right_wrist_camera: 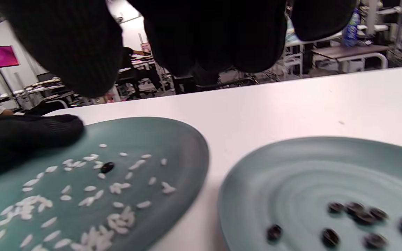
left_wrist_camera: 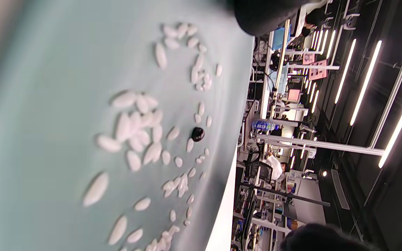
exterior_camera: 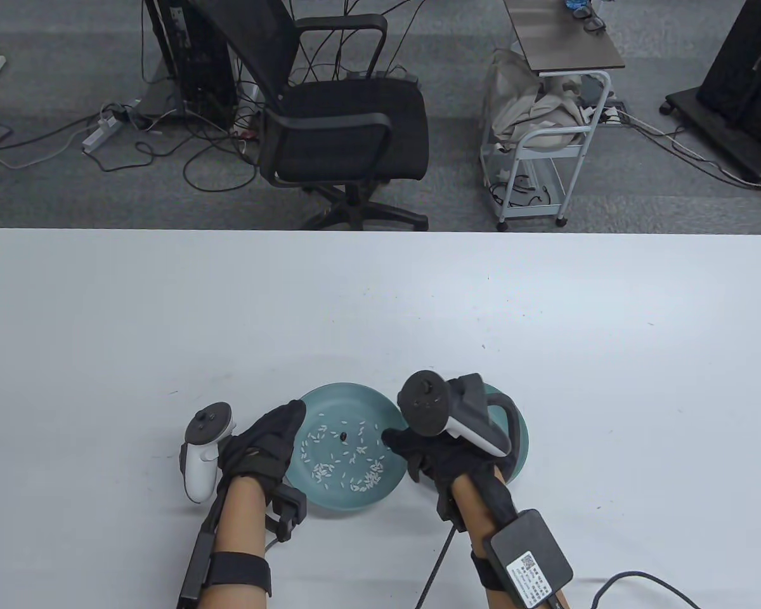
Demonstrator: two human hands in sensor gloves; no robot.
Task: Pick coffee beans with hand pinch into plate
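Two teal plates lie side by side near the table's front. The left plate [exterior_camera: 330, 396] holds many white rice grains and one dark coffee bean [exterior_camera: 343, 436], which also shows in the left wrist view [left_wrist_camera: 198, 134] and the right wrist view [right_wrist_camera: 107, 167]. The right plate [exterior_camera: 521, 438], mostly hidden under my right hand in the table view, holds several coffee beans [right_wrist_camera: 354, 208]. My left hand [exterior_camera: 292, 415] rests on the left plate's left rim. My right hand [exterior_camera: 394, 441] hovers over that plate's right rim, thumb and fingers apart, nothing between them.
The white table [exterior_camera: 545, 330] stretches wide behind and beside the plates. A black office chair [exterior_camera: 342, 127] and a white cart [exterior_camera: 545, 146] stand on the floor beyond the far edge. A cable [exterior_camera: 640, 580] trails from my right forearm.
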